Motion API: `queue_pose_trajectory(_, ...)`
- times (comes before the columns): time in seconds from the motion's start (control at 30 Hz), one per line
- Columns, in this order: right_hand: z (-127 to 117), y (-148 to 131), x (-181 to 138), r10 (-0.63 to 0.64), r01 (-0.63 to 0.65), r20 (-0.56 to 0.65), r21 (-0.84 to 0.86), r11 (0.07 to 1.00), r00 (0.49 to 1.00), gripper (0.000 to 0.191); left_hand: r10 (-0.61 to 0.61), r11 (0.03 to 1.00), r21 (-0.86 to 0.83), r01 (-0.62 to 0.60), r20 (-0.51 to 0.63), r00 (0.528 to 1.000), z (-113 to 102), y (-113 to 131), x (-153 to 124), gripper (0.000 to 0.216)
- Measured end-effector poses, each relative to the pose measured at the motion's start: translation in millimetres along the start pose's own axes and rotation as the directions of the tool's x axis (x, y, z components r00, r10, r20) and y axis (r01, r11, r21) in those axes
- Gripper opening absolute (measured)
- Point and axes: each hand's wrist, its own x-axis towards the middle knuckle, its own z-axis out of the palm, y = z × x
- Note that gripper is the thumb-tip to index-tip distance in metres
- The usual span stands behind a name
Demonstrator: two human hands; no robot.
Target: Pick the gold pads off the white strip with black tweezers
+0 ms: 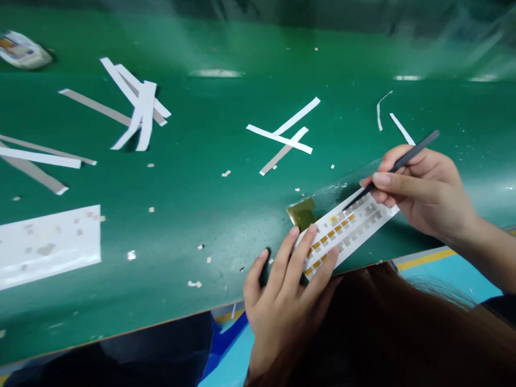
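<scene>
1. While the left hand [284,293] sits with its fingers spread, the fingertips rest on the near-left end of a narrow white sheet with rows of small amber and grey rectangles [342,232].
2. The right hand [435,193] has a slim, dark, tweezer-like tool [415,150] pinched between thumb and fingers. Its tip is over the sheet's upper rows; can't tell if it's actually touching.
3. The sheet's lying on a glossy green tabletop [181,183], right by the near edge, slanting up to the right. Most of the amber bits show toward the left-hand end, grey ones elsewhere.
4. Just beside its upper-left edge there's a shiny olive-gold flat piece [302,213].
5. Loose strips are all over: crossed white-and-grey strips [282,138] in the middle, a messier strip pile [147,107] further left, plus one thin white strip [401,128] beyond the right hand.
6. Far left, a wide glossy white sheet with greyish specks [48,244], well apart from both hands.
</scene>
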Motion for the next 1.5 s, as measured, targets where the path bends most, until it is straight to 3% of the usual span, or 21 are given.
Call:
queue_pose_trajectory(0.13,-7,7,-14,0.061,-0.059,0.057,-0.037,0.998,0.997,0.019,0.032,0.999,-0.012,-0.032,-0.037,0.999,0,-2,-1,0.029)
queue_pose_trajectory(0.37,-6,20,-29,0.071,-0.07,0.026,-0.035,0.997,0.997,0.02,0.036,0.999,0.029,-0.036,-0.003,0.999,-2,-1,-1,0.032)
queue_pose_trajectory(0.57,-5,21,-26,0.079,-0.078,0.046,-0.022,0.997,0.996,0.019,0.048,0.998,0.033,-0.047,-0.005,0.999,-4,-2,1,0.033)
queue_pose_trajectory(0.8,-5,22,-20,0.097,-0.093,0.111,-0.037,0.995,0.989,0.019,0.074,0.995,0.059,-0.078,0.069,0.995,-8,-4,-1,0.04)
queue_pose_trajectory(1.0,-6,24,-19,0.092,-0.085,0.112,-0.061,0.994,0.989,0.02,0.099,0.993,0.064,-0.103,0.062,0.993,-5,-5,-3,0.042)
queue_pose_trajectory(1.13,-5,24,-20,0.071,-0.066,0.108,-0.053,0.996,0.992,0.021,0.042,0.999,0.033,-0.041,-0.006,0.999,-3,-3,-4,0.034)
queue_pose_trajectory(1.5,-5,23,-21,0.078,-0.07,0.097,-0.09,0.994,0.992,0.022,0.025,0.999,0.026,-0.025,-0.01,1.0,-3,-1,-4,0.034)
